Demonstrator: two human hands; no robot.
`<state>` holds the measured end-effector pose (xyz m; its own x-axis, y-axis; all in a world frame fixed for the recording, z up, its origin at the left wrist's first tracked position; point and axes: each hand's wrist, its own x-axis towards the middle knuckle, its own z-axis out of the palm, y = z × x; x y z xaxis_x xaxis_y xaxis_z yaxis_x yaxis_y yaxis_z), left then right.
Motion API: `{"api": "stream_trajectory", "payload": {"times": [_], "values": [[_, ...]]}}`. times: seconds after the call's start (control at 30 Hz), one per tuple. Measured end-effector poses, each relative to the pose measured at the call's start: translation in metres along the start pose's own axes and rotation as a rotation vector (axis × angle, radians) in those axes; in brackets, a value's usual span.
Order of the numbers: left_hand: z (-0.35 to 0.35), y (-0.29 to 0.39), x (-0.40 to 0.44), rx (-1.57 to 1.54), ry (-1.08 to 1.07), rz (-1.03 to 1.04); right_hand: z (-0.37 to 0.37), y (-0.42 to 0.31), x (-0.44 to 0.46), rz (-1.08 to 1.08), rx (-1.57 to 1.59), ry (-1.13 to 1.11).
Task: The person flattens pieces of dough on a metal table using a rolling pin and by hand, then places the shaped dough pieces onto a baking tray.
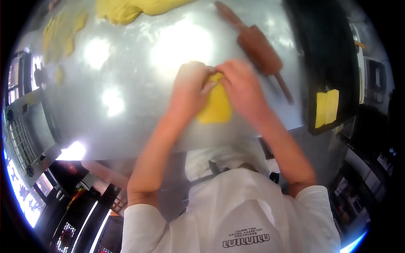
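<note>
A flat piece of yellow dough (216,107) lies on the metal worktop (135,130), its long side running away from my body. At its far end, my left hand (193,82) and my right hand (239,80) meet with curled fingers pinching the dough's edge. A small folded or raised bit of dough shows between the fingertips. The near end lies flat on the metal. To the right of my right hand rests a reddish-brown wooden rolling pin (260,49), set diagonally, not touched by either hand.
A large mass of yellow dough (130,9) sits at the far edge. Thin dough pieces (60,31) are spread at the upper left. On the right, a black tray (322,55) holds two flat yellow dough pieces (327,107). A metal rack (21,137) stands at the left.
</note>
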<state>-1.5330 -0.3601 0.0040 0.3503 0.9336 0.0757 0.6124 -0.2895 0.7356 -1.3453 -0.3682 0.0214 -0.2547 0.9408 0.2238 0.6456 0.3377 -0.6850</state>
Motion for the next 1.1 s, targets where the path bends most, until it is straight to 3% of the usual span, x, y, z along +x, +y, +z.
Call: {"api": "stream_trajectory", "payload": {"times": [0.3,0.4,0.47,0.57,0.7,0.87,0.9,0.93,1.07,1.1], "values": [[0.005,-0.004,-0.01,0.085,0.032,0.073,0.012,0.011,-0.013,0.033,0.027,0.034],[-0.002,0.009,-0.018,0.093,-0.01,-0.026,0.011,0.015,-0.02,0.052,0.04,0.038],[-0.002,0.006,-0.029,-0.082,0.133,-0.112,0.004,0.01,-0.026,0.089,0.123,0.054],[0.0,0.01,-0.052,-0.515,0.359,-0.283,-0.004,0.001,-0.044,0.422,0.538,0.23],[0.015,0.033,-0.071,-0.967,0.557,-0.345,0.021,0.007,-0.06,0.363,0.881,0.342],[0.047,0.051,-0.074,-0.91,0.55,-0.209,0.031,-0.01,-0.065,0.354,0.981,0.339],[0.044,0.039,-0.084,-0.592,0.501,-0.234,0.031,-0.008,-0.065,0.356,1.011,0.369],[0.043,0.04,-0.088,-0.584,0.502,-0.239,0.03,-0.007,-0.065,0.362,1.042,0.395],[0.053,0.055,-0.088,-0.936,0.54,-0.243,0.026,-0.041,-0.085,0.393,0.811,0.278],[0.053,0.057,-0.087,-0.966,0.55,-0.244,0.034,-0.036,-0.087,0.456,0.76,0.335]]}}
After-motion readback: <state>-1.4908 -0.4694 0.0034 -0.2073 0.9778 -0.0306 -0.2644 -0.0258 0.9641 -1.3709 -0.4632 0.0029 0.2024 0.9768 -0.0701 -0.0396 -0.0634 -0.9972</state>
